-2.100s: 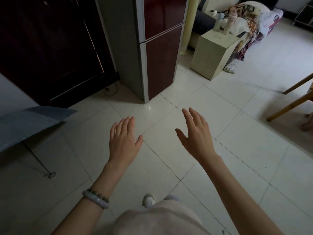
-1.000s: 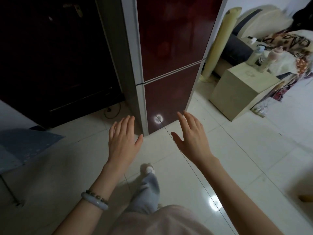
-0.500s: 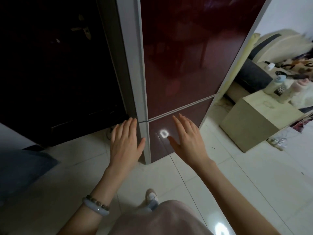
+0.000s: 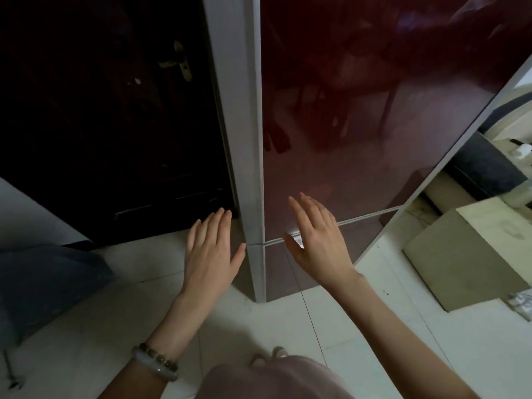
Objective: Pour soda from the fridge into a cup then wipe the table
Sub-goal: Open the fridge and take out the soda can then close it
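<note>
Head view looks down at a tall dark-red fridge (image 4: 359, 125) standing close in front, both of its doors shut. The left hand (image 4: 211, 251) is flat with straight fingers and holds nothing. Its thumb lies just beside the fridge's grey front corner, but I cannot tell whether it touches. The right hand (image 4: 319, 243) is also spread wide and holds nothing, raised in front of the glossy face where the seam (image 4: 368, 218) divides the upper door (image 4: 374, 82) from the lower door (image 4: 288, 272); contact there is unclear too. A bracelet (image 4: 155, 362) sits on the left wrist. The step in hand looks like the very first one, getting the fridge open, with pouring and wiping not yet begun. The next move probably calls for finding an edge or grip on one door and pulling it outward, and no handle shows on the face. The soda is out of sight, presumably inside, and nothing shows which compartment holds it. No cup or table is seen directly. To the right a pale box (image 4: 466, 254) sits on the tiled floor (image 4: 359, 326), its contents hidden. A dark door (image 4: 100, 110) fills the left.
</note>
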Demonstrator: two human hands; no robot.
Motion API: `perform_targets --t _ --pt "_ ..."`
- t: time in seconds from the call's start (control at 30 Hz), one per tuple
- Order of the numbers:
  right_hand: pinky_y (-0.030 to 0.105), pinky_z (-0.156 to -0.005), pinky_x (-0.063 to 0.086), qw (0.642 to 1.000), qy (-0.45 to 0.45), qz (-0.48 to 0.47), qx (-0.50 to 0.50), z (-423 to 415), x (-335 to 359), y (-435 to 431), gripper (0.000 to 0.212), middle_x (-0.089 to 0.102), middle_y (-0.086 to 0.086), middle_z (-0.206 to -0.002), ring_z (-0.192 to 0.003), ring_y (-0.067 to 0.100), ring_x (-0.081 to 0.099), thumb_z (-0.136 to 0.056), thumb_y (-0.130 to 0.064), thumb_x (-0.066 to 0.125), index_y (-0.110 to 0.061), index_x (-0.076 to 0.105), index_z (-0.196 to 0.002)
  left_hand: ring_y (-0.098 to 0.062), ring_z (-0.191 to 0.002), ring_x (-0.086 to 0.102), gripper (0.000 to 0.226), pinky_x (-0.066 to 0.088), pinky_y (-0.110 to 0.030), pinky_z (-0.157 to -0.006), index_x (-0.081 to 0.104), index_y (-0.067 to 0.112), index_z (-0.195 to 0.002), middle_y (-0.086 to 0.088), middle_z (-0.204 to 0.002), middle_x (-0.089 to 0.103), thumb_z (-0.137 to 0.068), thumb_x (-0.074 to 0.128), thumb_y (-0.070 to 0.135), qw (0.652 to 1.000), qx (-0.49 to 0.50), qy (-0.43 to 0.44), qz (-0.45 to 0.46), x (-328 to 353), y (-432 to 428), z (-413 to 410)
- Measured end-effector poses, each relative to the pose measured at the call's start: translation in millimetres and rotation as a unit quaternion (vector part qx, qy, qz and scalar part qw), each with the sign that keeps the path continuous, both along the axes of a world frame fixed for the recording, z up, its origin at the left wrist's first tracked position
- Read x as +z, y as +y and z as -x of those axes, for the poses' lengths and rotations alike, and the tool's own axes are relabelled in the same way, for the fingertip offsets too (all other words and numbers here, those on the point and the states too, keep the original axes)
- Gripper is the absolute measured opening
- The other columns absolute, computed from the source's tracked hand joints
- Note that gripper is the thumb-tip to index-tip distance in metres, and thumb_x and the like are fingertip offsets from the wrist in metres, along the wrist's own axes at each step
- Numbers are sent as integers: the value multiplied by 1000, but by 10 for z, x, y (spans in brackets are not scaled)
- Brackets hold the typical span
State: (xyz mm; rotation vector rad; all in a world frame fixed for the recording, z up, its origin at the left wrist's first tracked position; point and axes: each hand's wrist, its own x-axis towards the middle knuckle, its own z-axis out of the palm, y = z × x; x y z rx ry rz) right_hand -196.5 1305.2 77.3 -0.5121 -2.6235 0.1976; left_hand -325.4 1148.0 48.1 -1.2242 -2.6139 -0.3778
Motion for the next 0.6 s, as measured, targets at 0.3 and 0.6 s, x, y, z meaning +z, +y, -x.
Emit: perform_targets --t 0.3,0.6 --pt "53 -108 33 976 128 -151 96 542 617 416 51 40 28 -141 -130 43 40 -87 -20 57 -4 48 -135 -22 -138 27 72 23 -32 -111 29 11 -145 -7 -150 33 -88 60 41 963 58 -191 -182 319 360 394" --pt "52 -114 21 947 161 -271 69 956 614 700 63 22 22 -151 -140 39 22 -89 -32 60 -22 32 -145 17 -114 42 50 36 -1 -88 44 29 -134 22 -124 48 -88 59 42 907 -43 -262 -328 699 756 620"
